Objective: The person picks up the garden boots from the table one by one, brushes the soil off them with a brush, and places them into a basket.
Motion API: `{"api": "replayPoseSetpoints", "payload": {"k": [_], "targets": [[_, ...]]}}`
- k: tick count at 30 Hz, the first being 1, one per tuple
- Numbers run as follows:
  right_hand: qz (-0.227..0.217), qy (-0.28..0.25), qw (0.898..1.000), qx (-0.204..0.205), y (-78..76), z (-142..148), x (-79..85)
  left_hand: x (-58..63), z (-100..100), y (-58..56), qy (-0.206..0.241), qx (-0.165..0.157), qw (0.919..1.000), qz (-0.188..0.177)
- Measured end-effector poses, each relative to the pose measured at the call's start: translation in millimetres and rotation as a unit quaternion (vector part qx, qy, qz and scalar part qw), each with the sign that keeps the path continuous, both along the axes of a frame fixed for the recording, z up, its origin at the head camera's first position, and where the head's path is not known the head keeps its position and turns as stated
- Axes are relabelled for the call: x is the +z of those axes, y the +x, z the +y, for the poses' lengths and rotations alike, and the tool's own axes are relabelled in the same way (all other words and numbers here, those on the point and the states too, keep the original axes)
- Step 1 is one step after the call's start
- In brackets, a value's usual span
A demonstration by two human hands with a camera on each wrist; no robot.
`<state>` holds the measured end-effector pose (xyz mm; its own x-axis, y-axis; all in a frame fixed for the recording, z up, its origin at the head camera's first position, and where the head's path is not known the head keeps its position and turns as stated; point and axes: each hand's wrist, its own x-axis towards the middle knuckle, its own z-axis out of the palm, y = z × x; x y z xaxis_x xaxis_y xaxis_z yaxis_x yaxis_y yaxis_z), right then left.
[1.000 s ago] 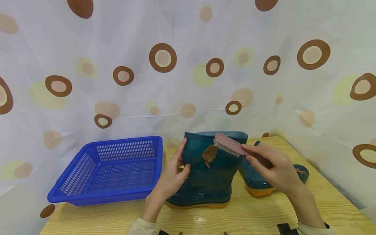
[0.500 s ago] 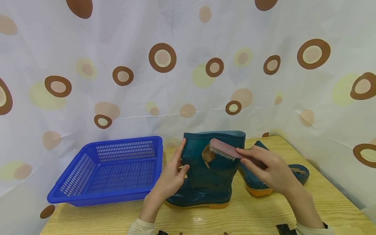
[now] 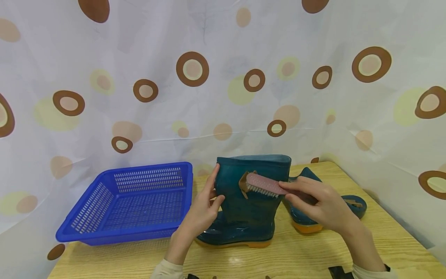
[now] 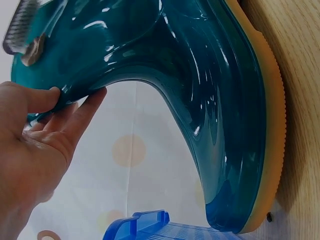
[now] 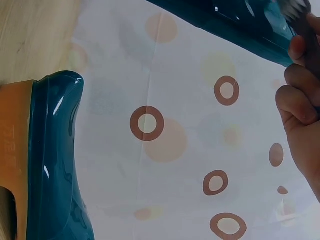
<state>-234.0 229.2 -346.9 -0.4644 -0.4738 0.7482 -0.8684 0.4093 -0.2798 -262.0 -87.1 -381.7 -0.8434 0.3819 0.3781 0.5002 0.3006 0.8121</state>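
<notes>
A dark green rubber boot (image 3: 244, 217) with an orange sole stands upright in the middle of the table. My left hand (image 3: 202, 209) grips the front of its shaft, thumb on the near side; the left wrist view shows the curled fingers (image 4: 90, 107) at the boot's edge. A brown muddy patch (image 3: 242, 185) marks the shaft. My right hand (image 3: 325, 201) holds a pink scrub brush (image 3: 265, 183) by its handle, the pale bristles against the shaft at the patch. In the right wrist view the fingers wrap around the dark handle (image 5: 306, 37).
A blue plastic basket (image 3: 127, 236) stands on the left of the wooden table (image 3: 237, 267). Behind my right hand is a second green boot (image 3: 303, 217), partly hidden, with a brown smear on it. A patterned white sheet (image 3: 223, 100) hangs behind.
The brush has moved down and slightly left over the shaft, from above and beside the brown patch onto it. My left hand and the gripped boot have stayed nearly still.
</notes>
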Motion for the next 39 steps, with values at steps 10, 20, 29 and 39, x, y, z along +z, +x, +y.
{"api": "replayPoseSetpoints", "payload": {"k": [10,20,29,39], "targets": [[0.098,-0.073,0.992,-0.009,1.4,-7.4,9.6,-0.3,0.2,-0.1,-0.010,0.004,0.9999,0.001],[0.046,0.005,0.997,-0.066,-1.5,-4.0,-0.1,-2.0,-1.6,-1.6,-0.011,-0.005,0.9999,0.003],[0.019,0.021,0.998,-0.052,0.0,-3.9,-0.3,-2.5,-1.4,-2.0,-0.012,-0.001,0.9999,-0.001],[-0.024,0.046,0.998,-0.038,1.9,-2.8,0.2,-1.7,-0.3,-1.6,-0.012,0.011,0.9999,-0.002]]}}
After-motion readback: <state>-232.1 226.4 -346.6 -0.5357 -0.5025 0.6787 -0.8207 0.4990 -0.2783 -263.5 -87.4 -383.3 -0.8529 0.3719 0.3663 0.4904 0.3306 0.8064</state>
